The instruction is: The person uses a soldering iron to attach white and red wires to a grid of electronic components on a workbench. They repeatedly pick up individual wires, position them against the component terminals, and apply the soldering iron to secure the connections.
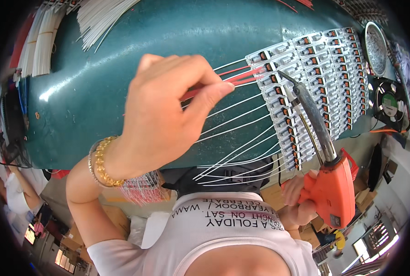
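Toward the middle of the green table, my left hand (pixel 163 108) is closed in a pinch on several red wires (pixel 250 73). Their far ends reach the nearest column of small clear plastic housings (pixel 315 62), which carry black and orange parts. My right hand (pixel 301 198) grips an orange soldering gun (pixel 336 193) by its handle. The gun's thin, dark tip reaches up to the upper end of that column, close to the red wire ends. White wires (pixel 244 108) run from the other housings in the column toward my body, some passing behind my left hand.
White wire bundles (pixel 104 18) lie at the far left of the green table (pixel 90 96). A round metal bowl (pixel 375 48) and a black fan (pixel 389 103) stand at the right. Red-and-white wires (pixel 143 188) hang below the near edge. Another person (pixel 21 188) is at the left.
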Motion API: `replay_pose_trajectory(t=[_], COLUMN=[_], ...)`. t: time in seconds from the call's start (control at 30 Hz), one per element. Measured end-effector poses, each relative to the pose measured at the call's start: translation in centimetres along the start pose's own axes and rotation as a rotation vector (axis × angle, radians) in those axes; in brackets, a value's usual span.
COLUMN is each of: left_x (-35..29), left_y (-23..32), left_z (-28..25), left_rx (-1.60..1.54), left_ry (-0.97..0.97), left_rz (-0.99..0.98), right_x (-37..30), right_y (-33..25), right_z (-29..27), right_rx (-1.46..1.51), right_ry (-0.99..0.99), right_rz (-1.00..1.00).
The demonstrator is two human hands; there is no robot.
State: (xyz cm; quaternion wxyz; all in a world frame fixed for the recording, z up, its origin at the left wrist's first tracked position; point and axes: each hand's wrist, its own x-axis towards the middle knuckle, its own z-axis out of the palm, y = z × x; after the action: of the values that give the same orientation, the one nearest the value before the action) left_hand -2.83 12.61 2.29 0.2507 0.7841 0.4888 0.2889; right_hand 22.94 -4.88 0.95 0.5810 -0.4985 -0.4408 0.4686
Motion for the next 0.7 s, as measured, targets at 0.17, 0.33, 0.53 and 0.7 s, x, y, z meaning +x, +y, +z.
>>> replay_pose_trajectory(t=[0.17,0.33,0.53,0.7], left_x=[-0.3,-0.2,-0.2,-0.1], left_y=[-0.1,-0.2,-0.2,0.0], left_z=[1.4,1.5,1.5,1.6], left_rx=[-0.004,0.004,0.009,0.023], left_ry=[-0.026,-0.018,-0.016,-0.02], left_rz=[0.024,0.034,0.045,0.057], right_x=[-1.3,-1.3,-3.0,-2.7], right_y=[0.8,-0.2,0.4,1.2], right_z=[-1.4,-1.0,-3.5,-2.8], right_rx=[-0.099,-0.254,-0.669,-0.419], right_ry=[-0.022,0.021,-0.052,-0.008], right_rz=[0.028,0.184,0.123,0.021])
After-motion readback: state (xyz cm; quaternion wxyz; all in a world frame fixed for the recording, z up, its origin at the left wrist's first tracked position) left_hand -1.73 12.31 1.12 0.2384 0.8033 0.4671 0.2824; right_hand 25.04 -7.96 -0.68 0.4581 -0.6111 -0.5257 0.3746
